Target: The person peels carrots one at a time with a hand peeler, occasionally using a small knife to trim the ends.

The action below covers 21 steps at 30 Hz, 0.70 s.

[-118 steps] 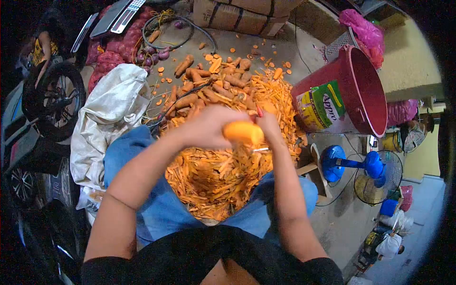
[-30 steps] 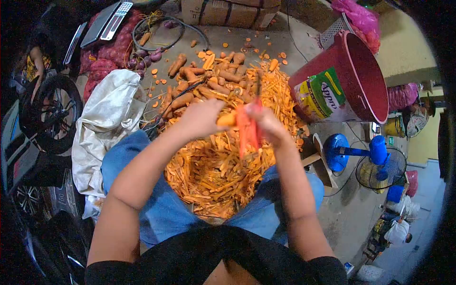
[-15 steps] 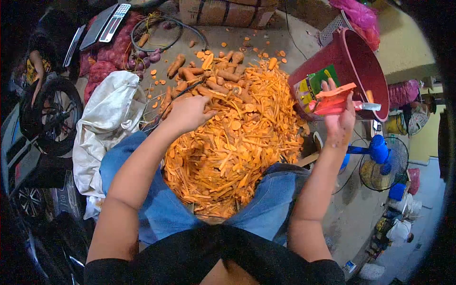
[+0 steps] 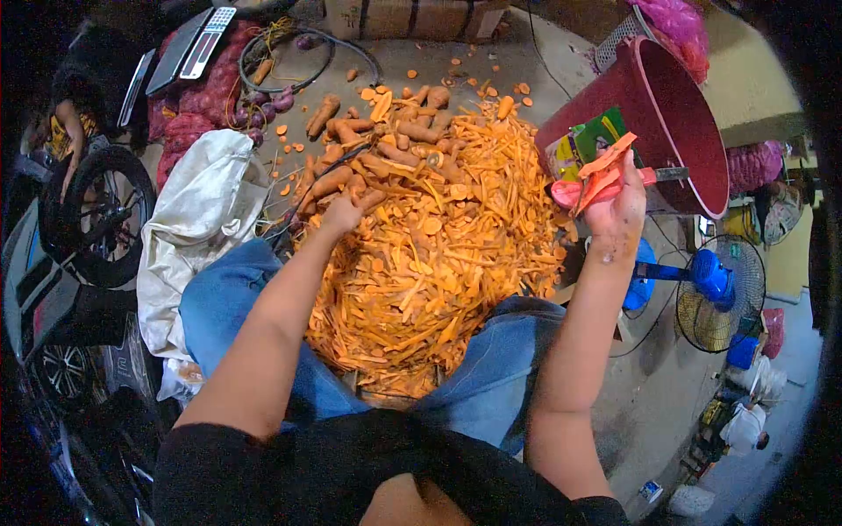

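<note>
My left hand [image 4: 342,215] is closed around the end of a carrot [image 4: 370,201] at the left side of a large heap of carrot peelings [image 4: 430,272]. Unpeeled whole carrots [image 4: 412,131] lie at the heap's far side, close beyond that hand. Raised near the red bucket, my right hand [image 4: 621,203] is closed on a knife [image 4: 671,174], its short blade pointing right. An orange-red strip [image 4: 607,165] lies across the same hand, and a pinkish-red piece [image 4: 567,193] sticks out to the left of the palm.
The large red bucket [image 4: 605,96] leans on its side at the right. A blue fan [image 4: 712,280] stands behind my right forearm. To the left are a white sack [image 4: 197,228], red net bags [image 4: 219,88], a scale [image 4: 195,48] and a motorcycle wheel [image 4: 110,215]. A person's arm [image 4: 72,131] shows there.
My left hand has moved left and down onto a carrot and closed on it. My right hand has turned, its fingers now curled in, and the knife has shifted slightly up and left.
</note>
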Each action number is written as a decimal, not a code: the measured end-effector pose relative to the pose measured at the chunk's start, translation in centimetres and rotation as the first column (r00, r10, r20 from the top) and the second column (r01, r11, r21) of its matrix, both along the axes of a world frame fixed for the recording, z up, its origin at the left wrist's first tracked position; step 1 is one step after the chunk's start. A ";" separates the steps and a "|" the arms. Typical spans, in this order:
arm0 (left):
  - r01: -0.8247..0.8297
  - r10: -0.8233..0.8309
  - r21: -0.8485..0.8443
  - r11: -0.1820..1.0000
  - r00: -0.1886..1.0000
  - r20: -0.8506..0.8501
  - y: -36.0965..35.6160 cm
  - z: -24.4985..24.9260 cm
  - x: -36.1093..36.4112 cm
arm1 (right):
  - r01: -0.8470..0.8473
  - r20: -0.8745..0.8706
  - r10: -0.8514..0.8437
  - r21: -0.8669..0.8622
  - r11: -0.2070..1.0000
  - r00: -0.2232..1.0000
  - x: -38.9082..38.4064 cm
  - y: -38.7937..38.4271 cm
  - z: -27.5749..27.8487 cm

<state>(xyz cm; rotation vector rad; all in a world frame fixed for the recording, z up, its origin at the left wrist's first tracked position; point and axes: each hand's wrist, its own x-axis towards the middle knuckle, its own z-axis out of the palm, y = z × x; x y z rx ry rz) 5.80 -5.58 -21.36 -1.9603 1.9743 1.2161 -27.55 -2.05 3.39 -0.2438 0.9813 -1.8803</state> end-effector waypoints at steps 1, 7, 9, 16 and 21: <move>-0.095 0.088 -0.109 0.990 0.994 -0.065 0.2 0.2 -0.5 | 0.000 -0.003 0.000 0.002 1.000 1.000 -0.1 0.1 0.2; -0.124 0.153 -0.191 0.974 0.978 0.145 0.1 -4.8 -1.9 | -0.052 -0.012 0.052 0.032 0.998 0.999 -0.7 0.1 -0.4; -0.074 0.103 -0.150 0.986 0.975 0.195 -0.2 -5.5 -2.0 | -0.065 -0.012 0.065 0.038 0.997 0.998 -0.5 -0.1 -0.6; -0.021 0.040 -0.116 0.993 0.984 0.171 -1.4 -6.9 -0.9 | -0.146 0.052 0.147 -0.018 0.989 0.988 -0.1 -0.7 -1.6; -0.148 0.157 0.057 0.987 0.963 -0.219 -1.2 -2.8 -0.5 | -0.129 0.029 0.130 -0.040 0.991 0.991 0.1 -1.0 -2.1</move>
